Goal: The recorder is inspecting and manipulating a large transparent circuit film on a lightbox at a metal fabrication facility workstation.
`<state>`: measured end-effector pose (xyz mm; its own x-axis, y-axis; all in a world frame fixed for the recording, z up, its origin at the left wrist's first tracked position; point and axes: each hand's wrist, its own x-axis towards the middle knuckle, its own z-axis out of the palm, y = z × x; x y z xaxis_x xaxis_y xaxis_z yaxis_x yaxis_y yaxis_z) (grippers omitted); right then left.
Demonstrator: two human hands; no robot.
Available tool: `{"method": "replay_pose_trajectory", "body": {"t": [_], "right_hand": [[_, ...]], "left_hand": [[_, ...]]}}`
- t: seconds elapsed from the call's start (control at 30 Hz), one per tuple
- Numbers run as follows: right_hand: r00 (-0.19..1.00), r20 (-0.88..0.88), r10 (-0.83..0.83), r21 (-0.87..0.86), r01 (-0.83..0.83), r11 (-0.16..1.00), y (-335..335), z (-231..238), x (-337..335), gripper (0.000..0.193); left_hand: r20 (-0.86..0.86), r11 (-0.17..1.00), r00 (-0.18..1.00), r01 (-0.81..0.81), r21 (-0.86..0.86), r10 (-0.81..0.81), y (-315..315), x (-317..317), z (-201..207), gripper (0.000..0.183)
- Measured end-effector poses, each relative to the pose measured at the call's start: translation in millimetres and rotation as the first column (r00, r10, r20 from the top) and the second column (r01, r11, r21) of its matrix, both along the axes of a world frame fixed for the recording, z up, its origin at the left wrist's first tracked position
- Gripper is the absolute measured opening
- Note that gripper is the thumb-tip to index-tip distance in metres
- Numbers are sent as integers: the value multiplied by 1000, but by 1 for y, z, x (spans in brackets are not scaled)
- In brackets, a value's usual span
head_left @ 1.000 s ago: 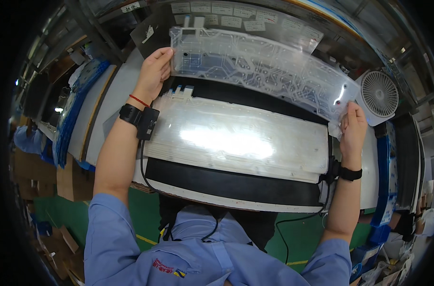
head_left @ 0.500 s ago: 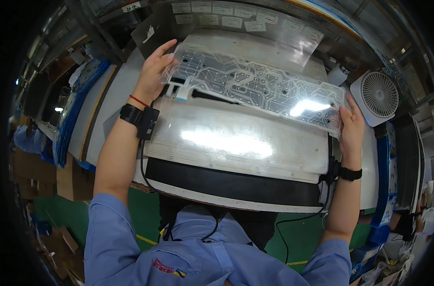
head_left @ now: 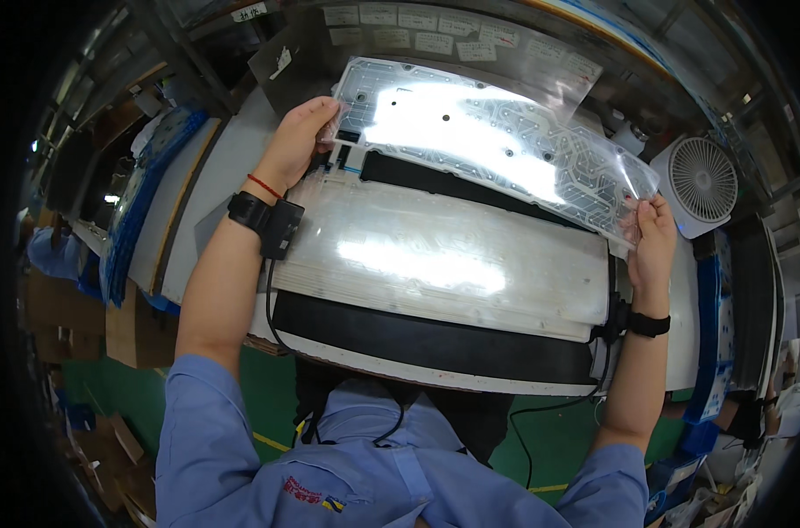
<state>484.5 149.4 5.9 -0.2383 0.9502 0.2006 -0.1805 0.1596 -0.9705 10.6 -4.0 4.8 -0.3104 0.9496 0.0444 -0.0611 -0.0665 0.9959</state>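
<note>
A clear keyboard membrane sheet [head_left: 505, 132] with printed circuit traces is held up by its two short ends, and bright light glares across it. At its left end, my left hand [head_left: 301, 136] is closed on the edge, thumb and fingers pinching it. My right hand [head_left: 653, 238] grips the right end, lower in the picture. A short tail with a light blue tip [head_left: 354, 162] hangs at the sheet's lower left. Below the sheet lies a wide stack of translucent flat sheets [head_left: 452, 242], partly over a black mat [head_left: 417, 343].
At the right stand a white fan [head_left: 701, 183] and a pale bottle [head_left: 630, 138]. Behind the work rises a metal panel [head_left: 523, 79] bearing paper labels. Blue trays [head_left: 713, 343] line the right side; a blue-wrapped stack [head_left: 149, 189] stands left. Cables run from both wrist devices.
The membrane sheet has tilted, so glare now covers much more of it. It has risen slightly and shifted right. My left hand has curled its fingers in around the edge.
</note>
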Motion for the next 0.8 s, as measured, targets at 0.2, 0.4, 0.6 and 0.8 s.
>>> {"method": "replay_pose_trajectory", "body": {"t": [0.2, 0.4, 0.6, 0.8], "right_hand": [[996, -91, -2, 5, 3, 1000, -12, 9, -12, 22], [994, 105, -22, -74, 30, 997, -10, 11, -6, 29], [847, 529, 57, -146, 24, 989, -13, 9, -10, 27], [825, 479, 299, -127, -272, 954, -21, 11, -12, 26]], "left_hand": [[44, 995, 994, -102, 25, 100, 1, 0, 0, 27], [200, 971, 958, -225, 80, 206, 2, -6, -3, 33], [172, 954, 947, -289, 76, 273, 2, 0, 2, 35], [133, 970, 966, -233, 64, 223, 1, -5, -2, 31]]}}
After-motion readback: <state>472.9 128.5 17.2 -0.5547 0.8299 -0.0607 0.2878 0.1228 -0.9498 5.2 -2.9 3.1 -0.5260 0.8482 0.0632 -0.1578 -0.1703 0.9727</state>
